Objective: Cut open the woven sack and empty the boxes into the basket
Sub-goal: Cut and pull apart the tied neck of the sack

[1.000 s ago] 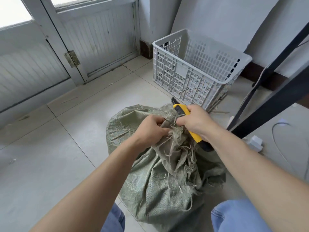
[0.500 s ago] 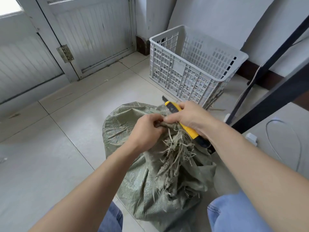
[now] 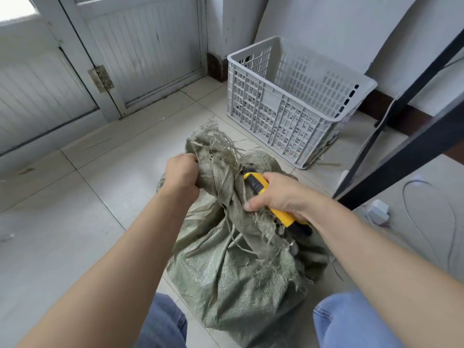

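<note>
A grey-green woven sack [image 3: 226, 270] lies on the tiled floor between my knees, its frayed mouth bunched and pulled upward. My left hand [image 3: 182, 173] grips the bunched top of the sack. My right hand [image 3: 278, 194] holds a yellow and black utility knife [image 3: 261, 189] pressed against the gathered fabric just right of the left hand; the blade tip is hidden in the folds. The grey plastic basket [image 3: 283, 114] stands on the floor beyond the sack, with nothing visible inside. No boxes show; the sack hides its contents.
Black metal table legs [image 3: 401, 156] slant down at the right, close to my right arm. A white plug adapter [image 3: 376, 212] and a cable [image 3: 431, 222] lie on the floor there. A grey door [image 3: 140, 46] and wall close off the back. Open tiled floor spreads to the left.
My left hand has pulled the sack's frayed top up and to the left, stretching the neck. My right hand with the knife has dropped lower against the fabric.
</note>
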